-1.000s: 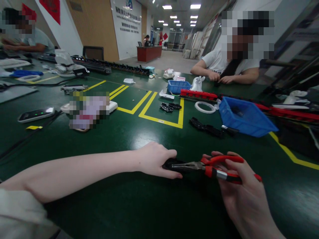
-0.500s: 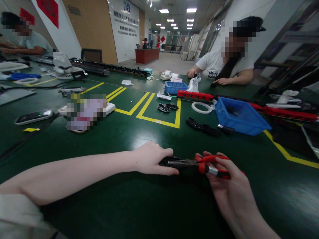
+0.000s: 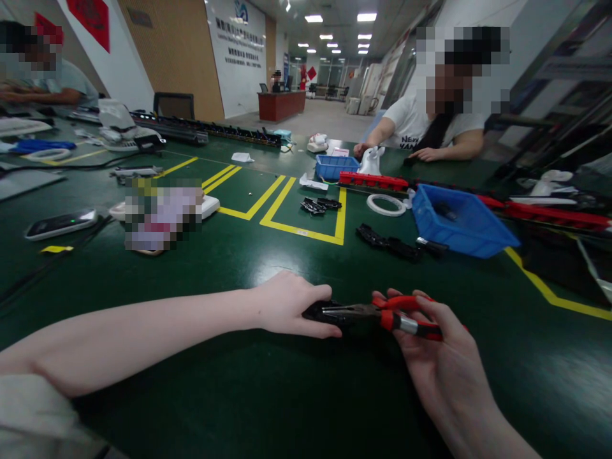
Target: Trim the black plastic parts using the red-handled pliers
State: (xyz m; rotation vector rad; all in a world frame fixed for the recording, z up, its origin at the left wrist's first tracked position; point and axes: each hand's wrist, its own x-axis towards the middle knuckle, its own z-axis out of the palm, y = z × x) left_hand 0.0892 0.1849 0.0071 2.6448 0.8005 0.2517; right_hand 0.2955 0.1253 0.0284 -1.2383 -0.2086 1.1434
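Note:
My left hand (image 3: 291, 305) pinches a small black part (image 3: 313, 312) between thumb and fingers, just above the green table (image 3: 229, 395). From the right, my right hand (image 3: 442, 344) holds red-handled pliers (image 3: 406, 315), its fingers round the grips. The long metal jaws of the pliers point left and lie against the black part at my left fingers. Whether the jaw tips are closed on it is hard to make out. More black parts (image 3: 389, 244) lie beyond my right hand, and black clips (image 3: 319, 205) rest inside a yellow taped outline.
A blue bin (image 3: 461, 223) stands at the right, a white ring (image 3: 385, 204) beside it. Behind are a smaller blue tray (image 3: 336, 167) and a red strip (image 3: 375, 182). Phones (image 3: 62, 224) and cables lie left. A person (image 3: 430, 131) sits across the table.
Both hands and the pliers keep nearly the same place. The person across the table has shifted an arm slightly to the left. The whole view has moved a little.

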